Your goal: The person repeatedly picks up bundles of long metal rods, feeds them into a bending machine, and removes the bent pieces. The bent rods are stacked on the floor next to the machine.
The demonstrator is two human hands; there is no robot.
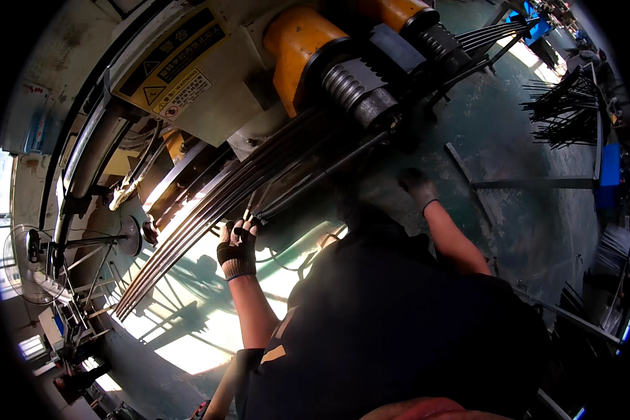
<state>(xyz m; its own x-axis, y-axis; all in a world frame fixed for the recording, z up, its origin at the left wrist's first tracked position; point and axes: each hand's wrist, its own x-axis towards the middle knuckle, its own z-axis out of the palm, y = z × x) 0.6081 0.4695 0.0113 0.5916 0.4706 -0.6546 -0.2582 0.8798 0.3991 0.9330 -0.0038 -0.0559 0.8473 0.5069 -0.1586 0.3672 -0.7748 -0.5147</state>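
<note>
My left hand (pixel 237 253), in a grey knit glove with dark patches, is raised beside a bundle of long dark metal bars (pixel 189 227). Its fingers are half bent and a little apart, with no object visible in them. Close to the fingertips is the lower end of a long coil spring (pixel 322 173), which slants up to the right. Whether the hand touches the bars or the spring, I cannot tell. My right hand (pixel 418 189), also gloved, is out to the right over the floor. Shadow and blur hide its fingers.
Above the bars stands a machine with a pale housing (pixel 210 84), warning labels, an orange cover (pixel 297 52) and ribbed dark rollers (pixel 360 91). A metal frame (pixel 532 183) and a stack of dark rods (pixel 563 108) stand at right. A fan (pixel 35 245) is at far left.
</note>
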